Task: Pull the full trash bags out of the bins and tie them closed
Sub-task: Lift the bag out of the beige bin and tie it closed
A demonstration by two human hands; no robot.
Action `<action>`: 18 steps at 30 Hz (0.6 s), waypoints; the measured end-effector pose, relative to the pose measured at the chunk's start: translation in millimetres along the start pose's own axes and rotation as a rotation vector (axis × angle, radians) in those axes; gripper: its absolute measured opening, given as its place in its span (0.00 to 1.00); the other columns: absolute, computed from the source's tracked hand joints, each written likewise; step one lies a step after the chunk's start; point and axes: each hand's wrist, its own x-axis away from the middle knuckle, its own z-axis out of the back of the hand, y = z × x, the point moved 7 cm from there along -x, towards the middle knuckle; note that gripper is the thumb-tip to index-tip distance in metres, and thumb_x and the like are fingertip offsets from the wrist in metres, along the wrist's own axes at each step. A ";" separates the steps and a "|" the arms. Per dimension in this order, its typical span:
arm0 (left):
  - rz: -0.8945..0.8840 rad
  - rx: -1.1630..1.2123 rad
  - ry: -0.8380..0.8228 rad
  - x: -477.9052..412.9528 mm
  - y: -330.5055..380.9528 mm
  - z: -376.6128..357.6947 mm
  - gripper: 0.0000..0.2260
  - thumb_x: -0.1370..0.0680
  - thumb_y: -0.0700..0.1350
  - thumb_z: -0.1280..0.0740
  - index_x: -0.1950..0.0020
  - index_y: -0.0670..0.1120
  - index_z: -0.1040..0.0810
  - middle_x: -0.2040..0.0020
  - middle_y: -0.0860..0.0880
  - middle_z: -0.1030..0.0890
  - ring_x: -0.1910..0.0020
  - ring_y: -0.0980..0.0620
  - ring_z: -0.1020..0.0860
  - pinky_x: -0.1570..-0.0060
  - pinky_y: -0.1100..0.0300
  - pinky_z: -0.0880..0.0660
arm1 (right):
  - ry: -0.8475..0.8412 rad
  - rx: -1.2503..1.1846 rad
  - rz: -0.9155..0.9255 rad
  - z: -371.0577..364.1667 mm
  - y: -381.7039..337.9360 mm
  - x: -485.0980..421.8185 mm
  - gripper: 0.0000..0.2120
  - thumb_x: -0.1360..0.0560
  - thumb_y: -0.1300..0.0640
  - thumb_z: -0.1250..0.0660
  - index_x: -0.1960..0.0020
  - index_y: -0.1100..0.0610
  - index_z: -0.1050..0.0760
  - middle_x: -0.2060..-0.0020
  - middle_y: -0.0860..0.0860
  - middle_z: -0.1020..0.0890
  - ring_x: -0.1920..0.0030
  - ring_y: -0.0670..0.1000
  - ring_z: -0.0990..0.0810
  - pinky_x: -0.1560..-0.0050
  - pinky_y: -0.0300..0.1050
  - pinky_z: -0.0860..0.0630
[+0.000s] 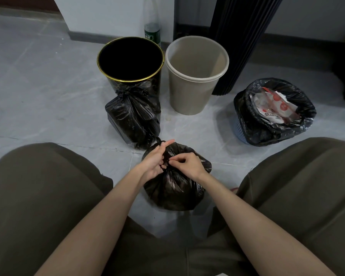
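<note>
A full black trash bag point(174, 193) sits on the floor between my knees. My left hand point(155, 160) grips the gathered plastic at its top, and my right hand point(187, 163) pinches the bag's neck beside it. A second black bag point(133, 118), knotted at its top, leans against the black gold-rimmed bin point(130, 59), which has no bag in it. The beige bin point(195, 76) beside it also holds no bag. At the right, a small blue basket point(240, 130) holds an open black bag point(275, 110) with white and red wrappers inside.
A plastic bottle point(152, 22) stands against the wall behind the bins. A dark ribbed column point(237, 42) rises behind the beige bin. My knees in olive trousers point(38, 196) frame the grey tiled floor point(38, 86) on both sides.
</note>
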 end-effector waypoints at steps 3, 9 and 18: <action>0.015 0.036 -0.016 1.6 0.0 -2.9 0.17 0.18 0.55 0.50 0.35 0.57 0.26 0.59 0.51 0.29 0.73 0.59 0.40 0.69 0.65 0.40 | 0.009 -0.096 -0.018 -1.2 0.4 -0.4 0.06 0.29 0.52 0.28 0.54 0.52 0.15 0.56 0.46 0.15 0.52 0.43 0.19 0.43 0.38 0.27; 0.031 0.186 0.052 0.3 1.4 0.5 0.13 0.16 0.48 0.50 0.44 0.53 0.26 0.67 0.49 0.23 0.79 0.59 0.30 0.73 0.65 0.33 | -0.098 -0.321 -0.108 -14.3 8.2 -0.7 0.05 0.24 0.57 0.33 0.53 0.57 0.20 0.54 0.55 0.15 0.50 0.50 0.19 0.38 0.46 0.26; 0.046 -0.063 0.131 0.3 0.1 19.6 0.12 0.18 0.35 0.49 0.43 0.38 0.27 0.59 0.43 0.29 0.59 0.51 0.27 0.50 0.56 0.23 | 0.112 -0.421 -0.209 1.9 17.4 -3.7 0.11 0.26 0.58 0.31 0.67 0.52 0.18 0.63 0.46 0.16 0.52 0.43 0.19 0.41 0.40 0.26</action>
